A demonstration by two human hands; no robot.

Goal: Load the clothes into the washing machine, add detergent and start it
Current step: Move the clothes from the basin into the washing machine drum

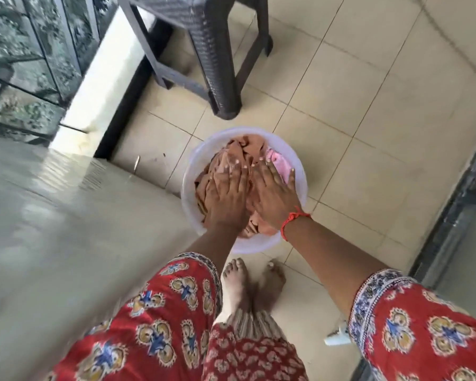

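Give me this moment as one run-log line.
stage: loading not begun | clothes: in white tub on floor | left hand: flat on clothes | right hand: flat on clothes

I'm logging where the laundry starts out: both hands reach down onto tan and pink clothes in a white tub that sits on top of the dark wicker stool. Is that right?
Not quite. The head view shows the white tub sitting on the tiled floor, in front of the dark wicker stool, not on it. The rest holds: the left hand and right hand reach down onto the tan and pink clothes.
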